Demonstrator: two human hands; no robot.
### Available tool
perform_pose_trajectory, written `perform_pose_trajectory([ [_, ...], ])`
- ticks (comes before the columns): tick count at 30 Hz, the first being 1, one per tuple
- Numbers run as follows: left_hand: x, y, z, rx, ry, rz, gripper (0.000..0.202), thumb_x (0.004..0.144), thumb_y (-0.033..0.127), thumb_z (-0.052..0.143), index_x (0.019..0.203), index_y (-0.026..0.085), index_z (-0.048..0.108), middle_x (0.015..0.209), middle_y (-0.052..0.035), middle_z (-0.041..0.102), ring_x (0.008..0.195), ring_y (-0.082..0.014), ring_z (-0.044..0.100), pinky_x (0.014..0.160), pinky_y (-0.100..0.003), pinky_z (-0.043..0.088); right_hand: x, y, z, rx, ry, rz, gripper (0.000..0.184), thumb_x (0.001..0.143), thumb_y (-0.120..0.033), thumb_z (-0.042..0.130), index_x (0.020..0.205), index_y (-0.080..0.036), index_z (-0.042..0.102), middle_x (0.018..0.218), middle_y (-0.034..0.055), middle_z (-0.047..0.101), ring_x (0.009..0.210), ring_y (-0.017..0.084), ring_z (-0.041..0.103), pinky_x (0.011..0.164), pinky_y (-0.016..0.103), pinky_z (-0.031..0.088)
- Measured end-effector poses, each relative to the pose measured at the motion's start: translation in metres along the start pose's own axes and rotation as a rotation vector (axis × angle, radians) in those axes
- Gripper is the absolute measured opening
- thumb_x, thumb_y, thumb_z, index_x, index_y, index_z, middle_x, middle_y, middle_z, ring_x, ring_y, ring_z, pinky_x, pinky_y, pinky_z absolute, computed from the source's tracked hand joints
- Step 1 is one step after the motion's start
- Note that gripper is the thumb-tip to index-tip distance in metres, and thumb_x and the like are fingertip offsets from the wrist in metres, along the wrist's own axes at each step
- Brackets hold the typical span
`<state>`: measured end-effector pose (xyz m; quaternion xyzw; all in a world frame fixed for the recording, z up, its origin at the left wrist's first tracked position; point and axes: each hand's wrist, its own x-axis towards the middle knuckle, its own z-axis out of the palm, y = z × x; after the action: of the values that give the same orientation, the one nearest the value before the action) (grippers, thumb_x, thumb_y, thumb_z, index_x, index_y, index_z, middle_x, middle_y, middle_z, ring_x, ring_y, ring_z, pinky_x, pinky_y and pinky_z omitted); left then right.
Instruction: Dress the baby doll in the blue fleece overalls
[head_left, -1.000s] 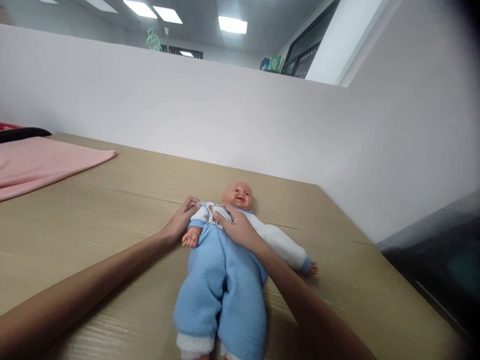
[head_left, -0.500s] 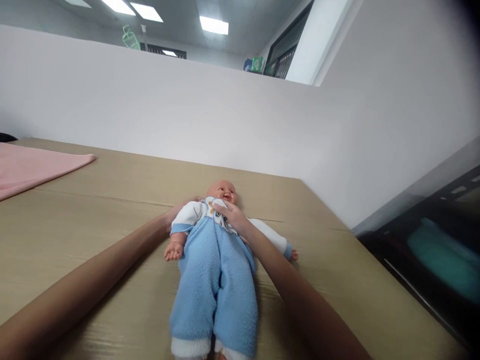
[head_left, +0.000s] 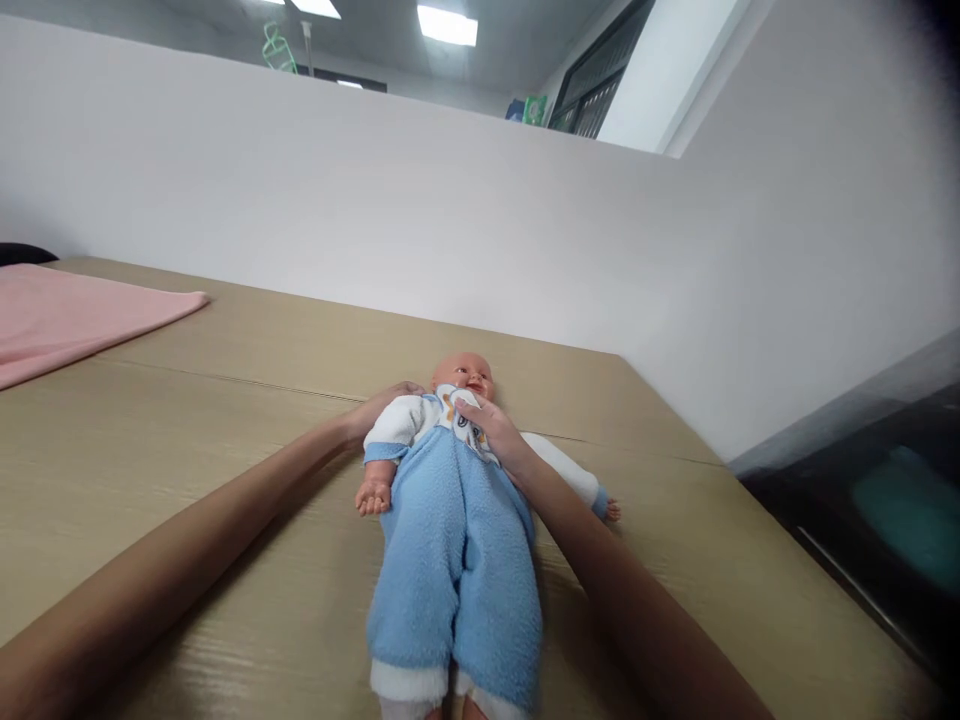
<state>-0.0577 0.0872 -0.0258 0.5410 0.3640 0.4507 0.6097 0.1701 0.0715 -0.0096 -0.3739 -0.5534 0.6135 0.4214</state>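
A baby doll (head_left: 450, 520) lies on its back, head away from me, in a fleecy light blue outfit with white sleeves, white cuffs and a printed bib-like chest. My left hand (head_left: 397, 395) is closed at the doll's shoulder on the left, its fingertips partly hidden behind the shoulder and neck. Across the chest, just below the chin, my right hand (head_left: 491, 425) is closed on the upper front of the outfit. The doll's arms are spread to the sides, and its feet run out of the bottom of the view.
The doll rests on a wood-coloured tabletop (head_left: 262, 560) with a seam across it. A pink cloth (head_left: 82, 312) lies at the far left. Behind the table stands a white partition (head_left: 337, 200). On the right, past the table's edge, is a dark object with a blurred teal patch (head_left: 915, 520).
My view has tilted slightly down and turned left, so the scene sits higher and further right. Slightly more of my left hand shows above the doll's shoulder. Both hands stay on the doll.
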Motion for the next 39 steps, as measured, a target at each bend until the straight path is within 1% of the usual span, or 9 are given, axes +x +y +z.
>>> perform_pose_trajectory([
  [4, -0.018, 0.019, -0.009, 0.097, -0.009, -0.086, 0.051, 0.081, 0.065, 0.088, 0.095, 0.021, 0.065, 0.091, -0.0015, 0.067, 0.090, -0.0253, 0.065, 0.085, -0.039, 0.055, -0.001, 0.002, -0.001, 0.020, 0.003, 0.016, 0.057, 0.073, -0.069, 0.101, 0.113, -0.030, 0.087, 0.116, 0.0005, 0.089, 0.109, 0.026, 0.083, 0.097, 0.032, 0.066],
  [7, -0.033, 0.037, -0.017, 0.337, -0.032, -0.187, 0.065, 0.074, 0.062, 0.095, 0.111, 0.024, 0.057, 0.106, -0.0020, 0.068, 0.105, -0.0289, 0.068, 0.085, -0.037, 0.053, -0.002, 0.001, -0.001, 0.033, -0.003, 0.029, 0.056, 0.075, -0.067, 0.101, 0.115, -0.030, 0.088, 0.113, 0.0009, 0.090, 0.103, 0.025, 0.083, 0.092, 0.032, 0.066],
  [10, -0.040, 0.053, -0.022, 0.541, -0.148, -0.247, 0.078, 0.067, 0.056, 0.099, 0.122, 0.026, 0.053, 0.119, -0.0052, 0.071, 0.117, -0.0328, 0.070, 0.088, -0.036, 0.055, -0.004, -0.002, 0.000, 0.043, -0.018, 0.038, 0.057, 0.075, -0.067, 0.101, 0.116, -0.029, 0.088, 0.114, 0.0023, 0.090, 0.107, 0.027, 0.083, 0.093, 0.033, 0.067],
  [17, -0.040, 0.072, -0.035, 0.826, -0.237, -0.240, 0.077, 0.074, 0.055, 0.085, 0.141, 0.024, 0.060, 0.125, -0.0066, 0.077, 0.115, -0.0316, 0.072, 0.089, -0.035, 0.056, -0.004, -0.005, 0.001, -0.014, 0.005, 0.028, 0.058, 0.074, -0.066, 0.099, 0.117, -0.029, 0.086, 0.123, 0.0035, 0.089, 0.123, 0.031, 0.081, 0.109, 0.040, 0.064],
  [20, -0.040, 0.075, -0.037, 0.998, -0.249, -0.216, 0.070, 0.081, 0.057, 0.078, 0.143, 0.026, 0.068, 0.132, -0.0071, 0.079, 0.121, -0.0333, 0.072, 0.097, -0.037, 0.055, -0.006, -0.015, -0.002, -0.142, 0.010, 0.014, 0.050, 0.080, -0.061, 0.095, 0.116, -0.029, 0.085, 0.121, 0.0043, 0.089, 0.120, 0.031, 0.081, 0.107, 0.042, 0.064],
  [27, -0.036, 0.068, -0.036, 1.018, -0.283, -0.226, 0.074, 0.082, 0.058, 0.075, 0.149, 0.029, 0.068, 0.140, -0.0055, 0.081, 0.127, -0.0328, 0.074, 0.104, -0.037, 0.057, -0.019, -0.053, -0.034, -0.909, 0.081, -0.183, 0.024, 0.096, -0.050, 0.079, 0.099, -0.026, 0.081, 0.114, 0.0080, 0.088, 0.109, 0.036, 0.080, 0.101, 0.048, 0.060],
  [31, -0.036, 0.067, -0.035, 1.010, -0.303, -0.224, 0.078, 0.080, 0.055, 0.074, 0.151, 0.027, 0.066, 0.138, -0.0062, 0.082, 0.127, -0.0321, 0.074, 0.102, -0.036, 0.058, -0.021, -0.056, -0.048, -1.000, 0.017, -0.119, 0.027, 0.100, -0.048, 0.072, 0.089, -0.025, 0.080, 0.102, 0.0071, 0.087, 0.100, 0.033, 0.078, 0.092, 0.041, 0.059],
  [35, -0.035, 0.067, -0.035, 1.128, -0.240, -0.285, 0.080, 0.079, 0.062, 0.075, 0.148, 0.023, 0.065, 0.138, -0.0109, 0.081, 0.124, -0.0355, 0.075, 0.097, -0.039, 0.057, -0.022, -0.051, -0.056, -1.013, 0.009, -0.059, 0.032, 0.103, -0.053, 0.067, 0.095, -0.024, 0.078, 0.096, 0.0074, 0.085, 0.093, 0.029, 0.076, 0.082, 0.038, 0.058],
  [39, -0.036, 0.066, -0.039, 1.193, -0.189, -0.311, 0.086, 0.079, 0.068, 0.077, 0.151, 0.022, 0.062, 0.143, -0.0156, 0.078, 0.125, -0.0378, 0.074, 0.099, -0.042, 0.057, -0.038, -0.042, -0.074, -1.070, 0.118, -0.191, 0.033, 0.103, -0.055, 0.064, 0.106, -0.025, 0.077, 0.116, 0.0114, 0.084, 0.113, 0.034, 0.074, 0.105, 0.048, 0.058],
])
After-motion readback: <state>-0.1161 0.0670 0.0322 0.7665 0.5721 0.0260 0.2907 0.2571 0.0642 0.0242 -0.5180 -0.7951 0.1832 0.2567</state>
